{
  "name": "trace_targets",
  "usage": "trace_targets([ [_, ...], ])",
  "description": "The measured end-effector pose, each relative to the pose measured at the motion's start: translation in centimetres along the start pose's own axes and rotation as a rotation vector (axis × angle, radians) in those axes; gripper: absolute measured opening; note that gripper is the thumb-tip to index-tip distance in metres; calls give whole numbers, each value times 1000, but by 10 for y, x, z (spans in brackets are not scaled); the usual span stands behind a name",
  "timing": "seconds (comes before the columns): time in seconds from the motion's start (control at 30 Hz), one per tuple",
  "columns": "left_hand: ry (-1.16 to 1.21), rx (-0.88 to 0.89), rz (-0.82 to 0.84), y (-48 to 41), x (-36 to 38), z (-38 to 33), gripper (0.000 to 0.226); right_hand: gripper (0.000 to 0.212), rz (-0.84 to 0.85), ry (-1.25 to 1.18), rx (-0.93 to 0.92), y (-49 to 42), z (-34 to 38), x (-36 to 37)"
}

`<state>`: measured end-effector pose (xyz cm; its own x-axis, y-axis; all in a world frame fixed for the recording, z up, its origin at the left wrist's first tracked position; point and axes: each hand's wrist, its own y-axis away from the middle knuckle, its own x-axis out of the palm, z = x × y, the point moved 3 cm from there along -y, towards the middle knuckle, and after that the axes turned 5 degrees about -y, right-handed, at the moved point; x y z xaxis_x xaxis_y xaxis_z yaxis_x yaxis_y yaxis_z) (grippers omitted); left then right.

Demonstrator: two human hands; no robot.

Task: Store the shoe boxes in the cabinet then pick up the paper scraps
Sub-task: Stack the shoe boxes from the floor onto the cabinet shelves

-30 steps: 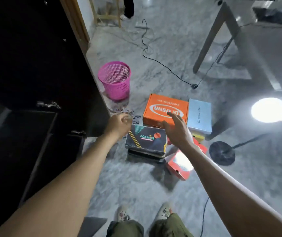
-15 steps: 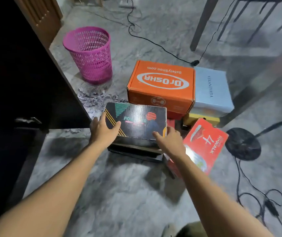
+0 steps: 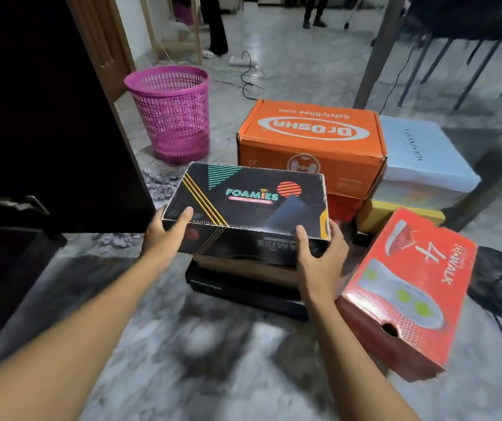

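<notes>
Squarely between grips, Foamies box [image 3: 243, 202]: left hand [image 3: 164, 235] clasps near-left corner, right hand [image 3: 319, 259] near-right.

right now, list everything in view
foamies box: 1, black, held above black box
black box: 1, black, floor
orange box: 1, orange, behind foamies box
blue box: 1, pale blue, right of orange box
yellow box: 1, yellow, under blue box
iwalk box: 1, red, tilted, right
basket: 1, pink, beside cabinet
scraps: heap, grey, floor near basket
cabinet: 1, dark, left
left hand: 1, grips foamies box's left end
right hand: 1, grips its right end
</notes>
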<state>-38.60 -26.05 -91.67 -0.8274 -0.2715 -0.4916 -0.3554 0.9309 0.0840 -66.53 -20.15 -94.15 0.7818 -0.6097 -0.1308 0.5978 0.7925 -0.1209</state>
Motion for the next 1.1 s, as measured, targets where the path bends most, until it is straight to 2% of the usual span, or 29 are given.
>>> trace_targets([
  [0.13, 19, -13, 75, -5, -3, 2, 29, 77, 151, -38, 53, 0, 4, -7],
  [0.2, 55, -22, 98, -6, -5, 3, 15, 76, 159, -33, 34, -3, 5, -8],
  [0.27, 94, -11, 101, -3, -7, 4, 12, 71, 177, -31, 11, -3, 8, -5],
  [0.33, 118, -6, 60, 6, -18, 7, 9, 61, 211, -40, -30, 2, 15, 2],
  [0.47, 82, 46, -60, 26, -61, 22, 14, 68, 251, -19, -126, 20, 32, 18],
  [0.67, 22, 70, -234, 47, -125, 51, 15, 62, 433, -102, -168, 51, 52, 54],
  [0.8, 77, 4, -371, 61, -161, 67, 29, 70, 588, -139, -170, 69, 68, 86],
  [0.93, 197, -65, -592, 72, -194, 88, 72, 75, 721, -119, -207, 88, 84, 133],
  [1.03, 303, -188, -739, 77, -219, 111, 80, 78, 843, -75, -240, 95, 105, 184],
  [1.1, 342, -245, -808, 80, -236, 127, 99, 78, 941, -37, -267, 100, 125, 222],
])
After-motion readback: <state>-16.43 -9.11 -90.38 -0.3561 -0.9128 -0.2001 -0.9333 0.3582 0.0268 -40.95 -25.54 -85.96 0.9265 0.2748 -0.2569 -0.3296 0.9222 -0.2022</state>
